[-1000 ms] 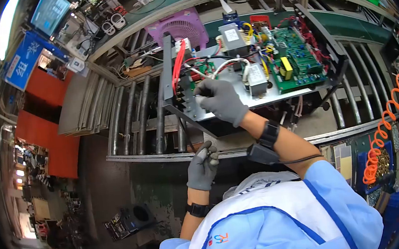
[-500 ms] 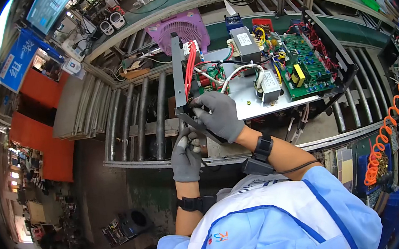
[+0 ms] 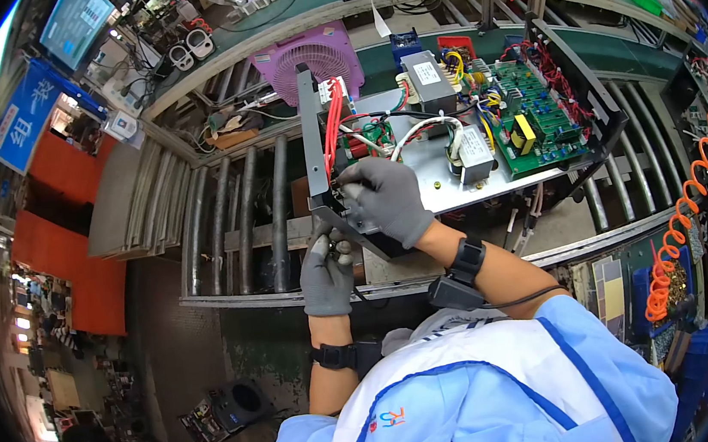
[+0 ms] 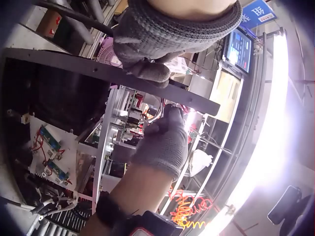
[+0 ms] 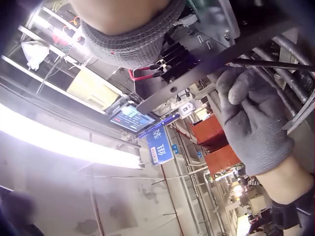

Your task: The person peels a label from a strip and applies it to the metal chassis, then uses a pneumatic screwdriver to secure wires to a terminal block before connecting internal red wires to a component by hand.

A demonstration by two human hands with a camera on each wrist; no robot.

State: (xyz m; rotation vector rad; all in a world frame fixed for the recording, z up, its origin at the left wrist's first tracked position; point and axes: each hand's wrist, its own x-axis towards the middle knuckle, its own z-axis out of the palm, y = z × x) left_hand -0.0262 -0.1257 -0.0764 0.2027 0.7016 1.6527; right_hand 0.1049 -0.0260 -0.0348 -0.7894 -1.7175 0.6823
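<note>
An open equipment chassis has a black end panel at its left, with a bundle of red wires just inside. My gloved right hand is inside that panel, its fingers bent at the small fittings below the red wires; I cannot tell whether it pinches something. On the panel's outer side, my gloved left hand has its fingers curled around a black cable, close to the panel's lower edge. In the left wrist view the panel lies between both hands.
The chassis carries transformers and a green circuit board. It stands on a roller conveyor with a metal front rail. A purple fan is behind; an orange coiled hose hangs at right.
The left hand moved left and up to the panel's outer side. The right hand moved down behind the panel. The chassis appears shifted slightly right in view.
</note>
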